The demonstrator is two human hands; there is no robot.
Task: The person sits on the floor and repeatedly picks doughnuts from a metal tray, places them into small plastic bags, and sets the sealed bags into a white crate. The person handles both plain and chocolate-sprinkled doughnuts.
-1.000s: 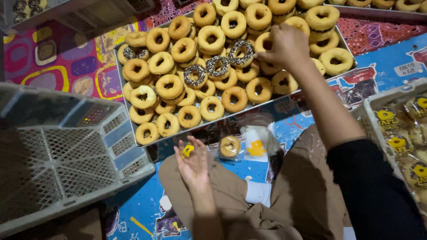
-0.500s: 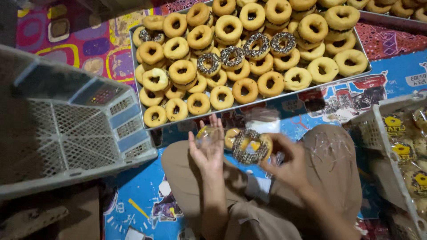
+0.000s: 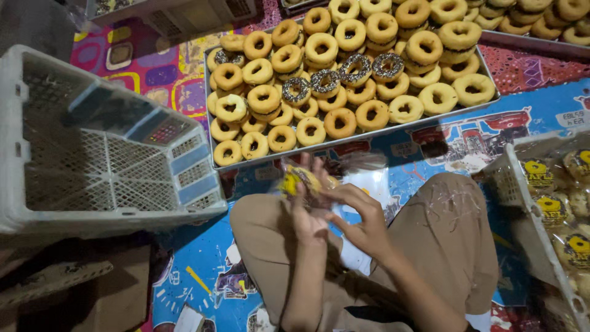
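Over my lap, my left hand point(image 3: 309, 212) and my right hand point(image 3: 362, 222) meet around a clear plastic bag point(image 3: 296, 179) with a yellow mark; a donut is going into it, mostly hidden by my fingers and blurred. Just beyond my hands lies a metal tray point(image 3: 216, 167) piled with ring donuts point(image 3: 340, 122); most are plain golden, and three or so near the middle carry chocolate sprinkles point(image 3: 326, 80).
An empty white plastic crate point(image 3: 92, 154) stands at my left. At the right, another white crate point(image 3: 515, 184) holds bagged donuts. A second tray of donuts point(image 3: 541, 21) sits at the far right. A colourful printed mat point(image 3: 479, 129) covers the floor; cardboard point(image 3: 67, 283) lies at lower left.
My right hand took a sprinkled donut from the tray and brought it down to my lap. Both hands have now closed around the bag with the donut.
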